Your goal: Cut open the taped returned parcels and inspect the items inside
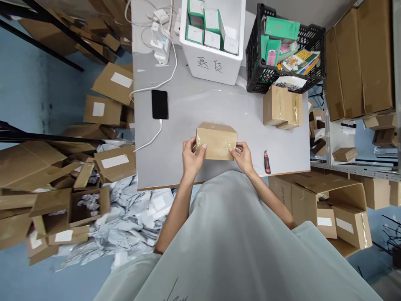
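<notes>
Between left hand [191,156] and right hand [243,157], a taped cardboard box [217,143].

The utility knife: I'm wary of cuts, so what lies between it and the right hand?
In the head view, only grey tabletop shows between the utility knife and the right hand, which holds the cardboard box.
</notes>
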The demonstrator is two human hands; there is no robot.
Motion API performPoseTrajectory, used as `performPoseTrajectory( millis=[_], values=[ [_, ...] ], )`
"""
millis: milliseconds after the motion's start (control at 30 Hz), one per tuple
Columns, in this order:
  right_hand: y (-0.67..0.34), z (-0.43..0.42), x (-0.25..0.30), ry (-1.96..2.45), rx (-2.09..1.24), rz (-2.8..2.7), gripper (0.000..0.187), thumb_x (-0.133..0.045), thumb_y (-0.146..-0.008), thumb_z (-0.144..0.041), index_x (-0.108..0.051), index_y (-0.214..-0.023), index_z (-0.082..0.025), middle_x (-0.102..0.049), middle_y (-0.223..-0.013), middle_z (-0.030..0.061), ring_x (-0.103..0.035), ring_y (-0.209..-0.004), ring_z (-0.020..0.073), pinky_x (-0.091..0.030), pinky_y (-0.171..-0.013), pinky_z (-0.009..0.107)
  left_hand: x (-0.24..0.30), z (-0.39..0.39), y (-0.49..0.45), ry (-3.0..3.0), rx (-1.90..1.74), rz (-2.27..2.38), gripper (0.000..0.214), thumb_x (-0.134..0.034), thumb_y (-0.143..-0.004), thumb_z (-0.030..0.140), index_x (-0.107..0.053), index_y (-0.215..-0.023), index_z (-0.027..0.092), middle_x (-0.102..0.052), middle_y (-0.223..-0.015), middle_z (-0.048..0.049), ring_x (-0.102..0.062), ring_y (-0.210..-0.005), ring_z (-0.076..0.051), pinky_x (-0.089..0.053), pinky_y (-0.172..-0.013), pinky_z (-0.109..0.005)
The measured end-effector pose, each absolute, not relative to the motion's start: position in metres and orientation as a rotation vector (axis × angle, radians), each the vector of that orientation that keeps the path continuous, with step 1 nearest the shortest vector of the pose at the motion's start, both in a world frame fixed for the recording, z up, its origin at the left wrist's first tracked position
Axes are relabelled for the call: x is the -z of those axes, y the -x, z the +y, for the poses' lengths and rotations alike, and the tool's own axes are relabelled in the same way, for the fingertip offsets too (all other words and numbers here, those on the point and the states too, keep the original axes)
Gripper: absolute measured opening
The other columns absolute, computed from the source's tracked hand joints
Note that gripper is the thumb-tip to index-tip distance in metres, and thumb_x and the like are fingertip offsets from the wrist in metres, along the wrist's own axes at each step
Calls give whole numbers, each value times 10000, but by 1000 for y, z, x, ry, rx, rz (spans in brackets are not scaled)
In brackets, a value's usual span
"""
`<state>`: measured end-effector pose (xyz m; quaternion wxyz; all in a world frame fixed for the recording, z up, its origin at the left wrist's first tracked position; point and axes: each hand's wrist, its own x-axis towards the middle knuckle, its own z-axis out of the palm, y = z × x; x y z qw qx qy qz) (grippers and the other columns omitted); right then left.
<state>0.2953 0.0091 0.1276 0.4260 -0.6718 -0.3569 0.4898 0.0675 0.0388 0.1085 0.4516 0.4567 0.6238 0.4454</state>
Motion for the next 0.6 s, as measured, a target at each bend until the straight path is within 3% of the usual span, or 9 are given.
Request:
performPoseTrajectory(
  millis=[167,267,400,467,600],
  values=[
    [-261,27,-109,1636,-1365,-802,715,-966,-721,-657,-604,-1199,-266,-778,-1419,150,-754,-1325,283,-623,-1170,480,-141,57,-49,-1384,-1105,1483,553,-776,-991,539,-725,-1466,260,-670,-1485,-146,-625,-1475,-347,-475,-1312,-499],
    [-246,26,-96,1679,-1505,-738,677,-961,-738,-685,-672,-1163,-245,-853,-1233,122,-798,-1209,301,-661,-1090,497,-150,62,-44,-1558,-1016,1430,476,-683,-1048,490,-749,-1466,273,-690,-1525,-141,-605,-1514,-355,-431,-1342,-527],
    [-243,11,-83,1770,-1616,-787,630,-982,-756,-663,-778,-1167,-230,-860,-967,72,-815,-1073,326,-703,-972,507,-146,64,-39,-1761,-859,1310,434,-637,-1054,401,-770,-1451,286,-744,-1460,-138,-655,-1435,-363,-477,-1285,-549],
    [-249,3,-78,1866,-1595,-778,682,-1007,-741,-611,-786,-1246,-210,-867,-1030,94,-818,-1076,330,-707,-973,513,-141,62,-35,-1846,-779,1231,417,-628,-1050,362,-782,-1433,301,-757,-1442,-132,-669,-1407,-363,-508,-1245,-554],
    [-269,-13,-75,2018,-1491,-752,824,-1054,-676,-486,-757,-1376,-168,-819,-1350,196,-813,-1204,353,-657,-1103,557,-126,46,-25,-1976,-636,1084,375,-600,-1019,263,-824,-1312,334,-782,-1384,-111,-679,-1396,-366,-555,-1182,-570]
  ],
)
